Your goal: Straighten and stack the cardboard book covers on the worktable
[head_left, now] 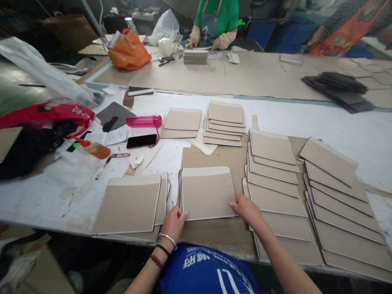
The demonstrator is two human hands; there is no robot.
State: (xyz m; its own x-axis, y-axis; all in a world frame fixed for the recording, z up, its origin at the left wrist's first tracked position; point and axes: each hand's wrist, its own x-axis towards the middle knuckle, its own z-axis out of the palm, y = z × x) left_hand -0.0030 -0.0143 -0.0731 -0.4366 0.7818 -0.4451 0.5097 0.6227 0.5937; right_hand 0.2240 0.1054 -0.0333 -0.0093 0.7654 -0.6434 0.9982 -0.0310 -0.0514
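Note:
A beige rectangular panel (206,194) with dark edges and a paler strip along its far side lies in front of me, on top of others like it. My left hand (175,222) is closed at its near left corner, thumb on top. At the right edge, my right hand (245,206) pinches the same panel, its fingertips partly hidden. To the left is a stack of similar panels (127,206), close to my left wrist. Right of my right hand, an overlapping row of panels (274,198) runs toward the table's front edge.
Another fanned row of panels (346,216) lies at far right. Two smaller piles, a left pile (183,119) and a right pile (226,112), sit farther back. A phone (141,141), pink bottle (142,121) and glue bottle (94,149) are at left. A co-worker (217,20) works across the table.

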